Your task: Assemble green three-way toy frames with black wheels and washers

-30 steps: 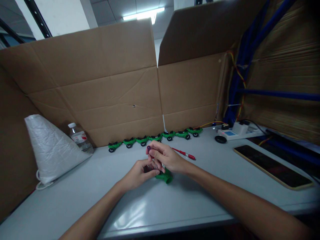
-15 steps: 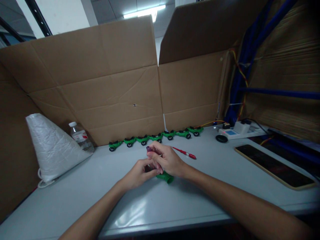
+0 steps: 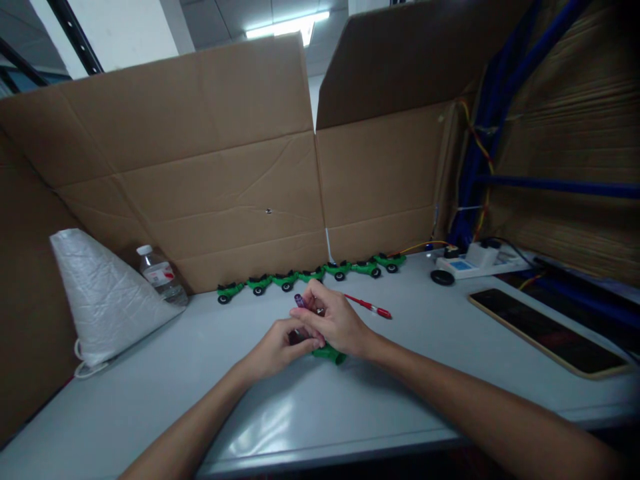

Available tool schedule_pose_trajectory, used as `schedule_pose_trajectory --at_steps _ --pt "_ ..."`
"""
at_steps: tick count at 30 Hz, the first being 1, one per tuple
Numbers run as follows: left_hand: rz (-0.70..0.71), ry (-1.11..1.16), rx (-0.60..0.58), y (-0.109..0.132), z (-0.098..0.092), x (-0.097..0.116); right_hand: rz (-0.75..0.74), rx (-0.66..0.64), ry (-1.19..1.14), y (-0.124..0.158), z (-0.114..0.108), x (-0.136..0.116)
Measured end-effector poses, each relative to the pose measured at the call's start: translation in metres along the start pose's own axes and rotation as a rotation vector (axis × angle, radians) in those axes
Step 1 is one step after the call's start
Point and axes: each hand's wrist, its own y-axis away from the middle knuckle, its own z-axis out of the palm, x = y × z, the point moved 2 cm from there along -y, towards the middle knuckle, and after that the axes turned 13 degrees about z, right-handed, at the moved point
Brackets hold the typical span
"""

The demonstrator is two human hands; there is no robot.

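Observation:
Both hands meet over the middle of the table. My left hand [image 3: 283,348] is closed on a green toy vehicle [image 3: 330,354], whose rounded end sticks out below the fingers; the rest of it is covered. Above it, my right hand [image 3: 336,321] pinches a purple screwdriver [image 3: 299,301]. Only its handle end shows, tilted up and to the left, while its tip is hidden behind the fingers. A red screwdriver [image 3: 375,309] lies on the table just beyond my right hand.
Several green toy vehicles [image 3: 367,268] with black wheels stand in a row along the cardboard wall [image 3: 225,200]. At left are a white bag [image 3: 105,300] and a water bottle [image 3: 160,275]. A phone [image 3: 545,330], a black ring [image 3: 443,277] and a power strip [image 3: 467,267] lie right.
The purple handle now stands out further and leans differently above my right fingers, which have shifted around it. My left hand and the green toy have hardly moved.

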Motion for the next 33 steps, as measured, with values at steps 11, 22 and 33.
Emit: schedule_pose_trajectory --at_steps 11,22,33 --pt "0.036 -0.028 -0.059 -0.001 -0.003 0.01 0.004 -0.094 -0.124 -0.002 -0.01 -0.007" --pt "0.036 0.03 -0.039 -0.002 -0.001 0.009 0.122 -0.32 -0.339 -0.006 -0.014 -0.01" --pt "0.019 0.056 -0.042 -0.002 0.0 0.01 0.148 -0.328 -0.347 -0.006 -0.012 -0.011"
